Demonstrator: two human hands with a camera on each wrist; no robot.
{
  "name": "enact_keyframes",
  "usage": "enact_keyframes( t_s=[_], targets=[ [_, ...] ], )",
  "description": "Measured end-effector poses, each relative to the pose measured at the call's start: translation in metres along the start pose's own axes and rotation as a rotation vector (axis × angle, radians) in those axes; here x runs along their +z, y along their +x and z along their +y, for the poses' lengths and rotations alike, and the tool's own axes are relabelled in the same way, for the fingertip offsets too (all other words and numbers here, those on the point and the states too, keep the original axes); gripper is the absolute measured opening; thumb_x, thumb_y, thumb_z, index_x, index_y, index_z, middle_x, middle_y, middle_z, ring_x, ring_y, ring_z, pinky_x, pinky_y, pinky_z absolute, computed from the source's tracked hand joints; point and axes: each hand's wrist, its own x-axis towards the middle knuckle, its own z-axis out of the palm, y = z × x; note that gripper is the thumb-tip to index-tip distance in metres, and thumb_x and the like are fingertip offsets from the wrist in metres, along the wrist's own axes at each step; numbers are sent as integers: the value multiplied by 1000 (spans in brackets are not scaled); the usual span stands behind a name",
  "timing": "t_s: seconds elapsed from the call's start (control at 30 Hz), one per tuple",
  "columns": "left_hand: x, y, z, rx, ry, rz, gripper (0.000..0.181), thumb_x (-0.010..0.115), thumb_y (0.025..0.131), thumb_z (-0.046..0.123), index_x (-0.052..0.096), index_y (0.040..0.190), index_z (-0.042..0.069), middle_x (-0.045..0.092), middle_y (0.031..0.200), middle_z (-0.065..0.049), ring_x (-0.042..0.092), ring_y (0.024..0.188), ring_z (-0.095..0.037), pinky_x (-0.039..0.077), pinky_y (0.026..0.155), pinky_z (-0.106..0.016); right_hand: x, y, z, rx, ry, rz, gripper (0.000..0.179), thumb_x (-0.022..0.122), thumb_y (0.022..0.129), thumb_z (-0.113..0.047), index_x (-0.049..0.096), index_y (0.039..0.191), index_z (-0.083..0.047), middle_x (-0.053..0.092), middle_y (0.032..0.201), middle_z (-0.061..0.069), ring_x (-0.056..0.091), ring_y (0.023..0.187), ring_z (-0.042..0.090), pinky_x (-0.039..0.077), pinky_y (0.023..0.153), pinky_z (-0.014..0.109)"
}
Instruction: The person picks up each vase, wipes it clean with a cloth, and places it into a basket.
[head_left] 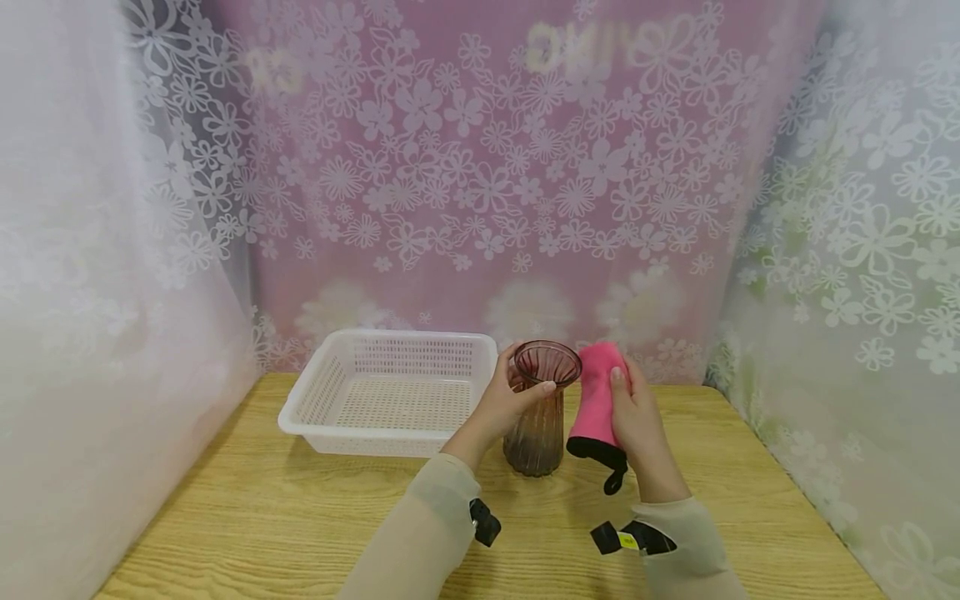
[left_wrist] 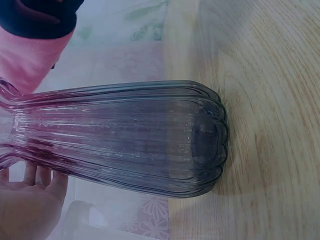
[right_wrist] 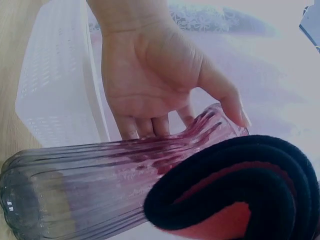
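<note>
A ribbed glass vase, pinkish at the top and grey toward its base, stands upright at the middle of the table. My left hand grips it around the neck, with the thumb at the front just below the rim. In the right wrist view that thumb and the fingers wrap the vase's narrow part. To the right, my right hand holds a folded pink cloth with a black edge and a hanging black loop. The cloth is close beside the vase; whether they touch, I cannot tell.
A white perforated plastic basket sits left of the vase on the wooden table. Flower-patterned curtains enclose the table at the back and both sides.
</note>
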Motion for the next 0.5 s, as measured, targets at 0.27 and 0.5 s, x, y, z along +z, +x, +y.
enact_keyframes(
  t_s=[0.27, 0.5],
  targets=[
    [1, 1, 1, -1, -12, -3, 89, 75, 91, 31, 17, 159, 31, 45, 148, -14, 45, 136, -29, 41, 107, -50, 13, -2, -4, -110, 73, 130, 59, 31, 109, -41, 20, 162, -18, 31, 156, 22, 43, 129, 41, 33, 108, 57],
    [1, -5, 14, -19, -21, -9, 90, 74, 92, 23, 16, 160, 22, 45, 147, -19, 45, 135, -33, 40, 108, -51, 32, 0, 3, -269, 141, 270, 54, 32, 110, -34, 26, 159, -13, 42, 144, 22, 51, 105, 31, 41, 90, 46]
  ],
)
